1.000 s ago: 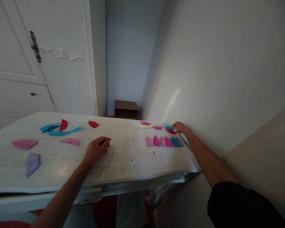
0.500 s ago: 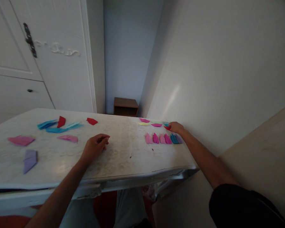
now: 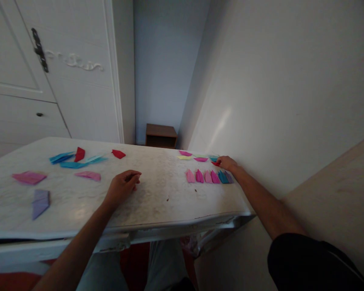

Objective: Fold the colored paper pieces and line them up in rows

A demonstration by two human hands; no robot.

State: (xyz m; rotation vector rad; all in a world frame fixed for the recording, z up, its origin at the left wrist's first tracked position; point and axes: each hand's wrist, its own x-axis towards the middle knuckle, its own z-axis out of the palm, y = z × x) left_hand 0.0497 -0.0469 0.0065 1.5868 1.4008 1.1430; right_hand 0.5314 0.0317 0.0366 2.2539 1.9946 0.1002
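Observation:
My right hand (image 3: 227,163) is at the far right of the table, fingers closed on a red folded paper piece (image 3: 215,163). Beside it lie a teal folded paper (image 3: 213,158), two magenta ones (image 3: 201,159) and a yellow one (image 3: 185,157). Nearer to me, a row of pink and magenta folded papers (image 3: 208,176) ends in a blue one (image 3: 222,177) and a lilac one (image 3: 229,177). Over the middle of the table, my left hand (image 3: 123,188) has its fingers curled together, with nothing visible in them.
On the left of the white table (image 3: 151,210) lie blue folded papers (image 3: 73,165), red ones (image 3: 118,154), pink ones (image 3: 29,177) and a lilac one (image 3: 41,204). A wall (image 3: 261,101) runs along the right. Behind stand a white cabinet (image 3: 87,101) and a brown box-like stand (image 3: 160,131).

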